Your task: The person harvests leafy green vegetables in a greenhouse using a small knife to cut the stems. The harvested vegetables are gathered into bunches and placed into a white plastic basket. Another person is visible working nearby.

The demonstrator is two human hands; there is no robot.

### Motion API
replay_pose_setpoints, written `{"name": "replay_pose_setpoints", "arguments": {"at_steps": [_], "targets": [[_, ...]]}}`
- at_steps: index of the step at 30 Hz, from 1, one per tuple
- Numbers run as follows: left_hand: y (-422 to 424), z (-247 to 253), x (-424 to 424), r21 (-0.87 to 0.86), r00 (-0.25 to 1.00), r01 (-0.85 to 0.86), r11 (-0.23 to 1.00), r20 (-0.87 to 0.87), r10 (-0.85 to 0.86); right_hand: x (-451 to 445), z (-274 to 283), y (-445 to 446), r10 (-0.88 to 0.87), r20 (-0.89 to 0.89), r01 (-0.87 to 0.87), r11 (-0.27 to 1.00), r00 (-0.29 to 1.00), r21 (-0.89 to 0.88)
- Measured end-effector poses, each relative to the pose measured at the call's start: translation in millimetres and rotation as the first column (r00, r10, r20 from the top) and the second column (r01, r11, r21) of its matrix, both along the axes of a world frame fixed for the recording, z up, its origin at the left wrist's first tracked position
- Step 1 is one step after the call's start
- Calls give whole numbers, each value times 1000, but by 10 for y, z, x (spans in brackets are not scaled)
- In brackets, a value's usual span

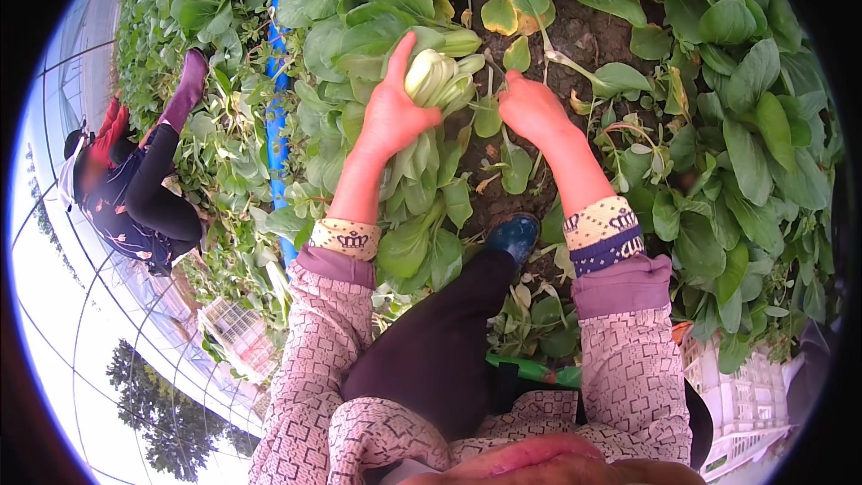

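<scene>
My left hand (399, 111) is wrapped around a head of bok choy (431, 77), its pale stalk base turned towards my right hand and its leaves lying under and beyond the palm. My right hand (532, 104) is closed on a small tool, perhaps a knife; a thin dark blade (494, 65) sticks out from the fingers towards the bok choy, just short of its base. Most of the tool is hidden in the fist. Around both hands are leafy plants and yellowed leaves (500, 16) on brown soil (586, 37).
A blue hose or pipe (277, 128) runs along the left of the bed. Beyond it a person (145, 182) crouches among plants, near a white plastic crate (241, 337). Another white crate (734, 397) stands at lower right. My blue boot (514, 237) is on the soil between plants.
</scene>
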State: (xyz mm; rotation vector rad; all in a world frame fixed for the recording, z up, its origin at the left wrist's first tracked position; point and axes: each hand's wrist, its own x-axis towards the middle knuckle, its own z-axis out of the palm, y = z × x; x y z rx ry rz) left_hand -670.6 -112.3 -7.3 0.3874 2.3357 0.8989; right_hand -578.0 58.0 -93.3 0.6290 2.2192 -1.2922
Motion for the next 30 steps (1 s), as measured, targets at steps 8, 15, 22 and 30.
{"name": "replay_pose_setpoints", "arguments": {"at_steps": [8, 15, 22, 30], "targets": [[-194, 18, 27, 326, 969, -164, 931, 230, 91, 257, 30, -93, -233, -80, 233, 972, 969, -5], [-267, 77, 114, 388, 940, -220, 895, 330, 89, 156, 173, -272, -746, 281, 652, 258, 603, -713], [-273, 187, 214, 377, 931, -187, 907, 363, 41, 89, 287, -334, -750, 451, 725, 55, 484, -687], [-125, 804, 573, 576, 813, -540, 614, 545, 204, 792, 647, 52, -960, 27, 584, 148, 280, -798]]}}
